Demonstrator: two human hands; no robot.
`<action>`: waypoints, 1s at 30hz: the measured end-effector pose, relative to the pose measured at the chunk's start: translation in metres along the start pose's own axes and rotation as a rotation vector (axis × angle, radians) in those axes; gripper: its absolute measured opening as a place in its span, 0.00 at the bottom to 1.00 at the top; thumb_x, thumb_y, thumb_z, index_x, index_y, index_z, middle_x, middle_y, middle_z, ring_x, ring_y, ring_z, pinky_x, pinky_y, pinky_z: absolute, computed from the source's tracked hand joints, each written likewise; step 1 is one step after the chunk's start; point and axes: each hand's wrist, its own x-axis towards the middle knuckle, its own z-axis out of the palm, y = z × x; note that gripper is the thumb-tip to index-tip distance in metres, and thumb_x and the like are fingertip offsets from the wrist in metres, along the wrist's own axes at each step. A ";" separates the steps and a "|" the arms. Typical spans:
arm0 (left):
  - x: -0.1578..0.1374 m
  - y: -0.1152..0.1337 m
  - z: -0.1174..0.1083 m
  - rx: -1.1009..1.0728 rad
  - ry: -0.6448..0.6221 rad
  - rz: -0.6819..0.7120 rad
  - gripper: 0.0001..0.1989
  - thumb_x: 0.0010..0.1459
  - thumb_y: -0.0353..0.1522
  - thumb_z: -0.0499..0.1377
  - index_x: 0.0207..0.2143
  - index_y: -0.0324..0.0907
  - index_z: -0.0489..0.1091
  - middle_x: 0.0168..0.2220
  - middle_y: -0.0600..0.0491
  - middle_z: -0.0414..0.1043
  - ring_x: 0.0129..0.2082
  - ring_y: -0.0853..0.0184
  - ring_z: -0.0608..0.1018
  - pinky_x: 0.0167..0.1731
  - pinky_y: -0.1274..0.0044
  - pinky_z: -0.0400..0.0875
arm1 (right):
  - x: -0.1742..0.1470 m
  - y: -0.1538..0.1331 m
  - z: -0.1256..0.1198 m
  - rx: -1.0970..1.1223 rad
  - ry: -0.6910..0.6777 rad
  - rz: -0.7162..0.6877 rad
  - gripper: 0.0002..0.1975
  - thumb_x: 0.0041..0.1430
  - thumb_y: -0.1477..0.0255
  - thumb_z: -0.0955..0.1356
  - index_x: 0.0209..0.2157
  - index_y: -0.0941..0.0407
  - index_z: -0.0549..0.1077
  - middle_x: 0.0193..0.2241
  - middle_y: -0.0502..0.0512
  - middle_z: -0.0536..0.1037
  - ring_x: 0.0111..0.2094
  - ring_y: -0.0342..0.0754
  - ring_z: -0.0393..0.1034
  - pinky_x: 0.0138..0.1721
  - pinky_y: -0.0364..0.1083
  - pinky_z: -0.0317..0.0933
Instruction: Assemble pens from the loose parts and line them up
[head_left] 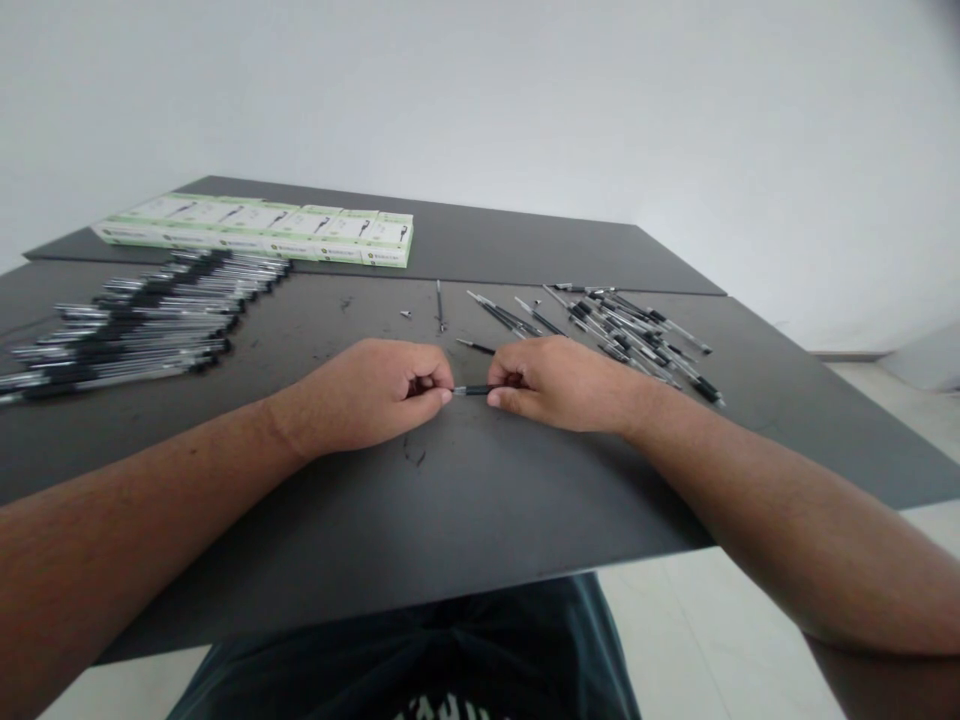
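Observation:
Both hands meet over the middle of the grey table with a pen (pixel 472 390) stretched level between them. My left hand (pixel 375 395) pinches its clear tip end between thumb and forefinger. My right hand (pixel 559 385) is closed round the dark grip part, and the rest of the pen is hidden in that palm. Just beyond the fingers lie a dark refill (pixel 475 346), a thin upright-lying refill (pixel 440 305) and a small tip piece (pixel 406 314). Several more refills (pixel 504 315) lie behind my right hand.
A heap of clear and black pen parts (pixel 637 335) spreads at the right. On the left, many pens (pixel 150 320) lie in a long row. Green and white boxes (pixel 262 228) stand side by side at the back left of the table (pixel 420 520).

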 end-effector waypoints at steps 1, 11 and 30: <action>0.000 0.000 0.000 0.001 0.000 0.000 0.11 0.64 0.39 0.57 0.38 0.46 0.77 0.31 0.56 0.80 0.30 0.66 0.79 0.32 0.75 0.66 | 0.000 0.000 0.000 -0.016 -0.014 -0.021 0.09 0.72 0.67 0.69 0.42 0.57 0.80 0.37 0.56 0.83 0.37 0.49 0.73 0.40 0.46 0.60; 0.001 0.001 0.000 -0.004 -0.007 0.002 0.11 0.64 0.39 0.57 0.38 0.46 0.78 0.31 0.56 0.81 0.30 0.66 0.80 0.33 0.75 0.65 | 0.001 0.000 0.000 -0.020 -0.030 -0.032 0.09 0.73 0.68 0.68 0.42 0.57 0.80 0.38 0.57 0.83 0.38 0.50 0.74 0.41 0.47 0.60; 0.001 0.001 0.000 0.004 -0.021 -0.007 0.11 0.64 0.39 0.57 0.37 0.46 0.77 0.30 0.56 0.81 0.29 0.66 0.80 0.32 0.75 0.66 | 0.001 -0.001 0.001 -0.022 -0.024 -0.049 0.09 0.73 0.69 0.68 0.43 0.57 0.80 0.39 0.58 0.83 0.40 0.51 0.74 0.42 0.47 0.60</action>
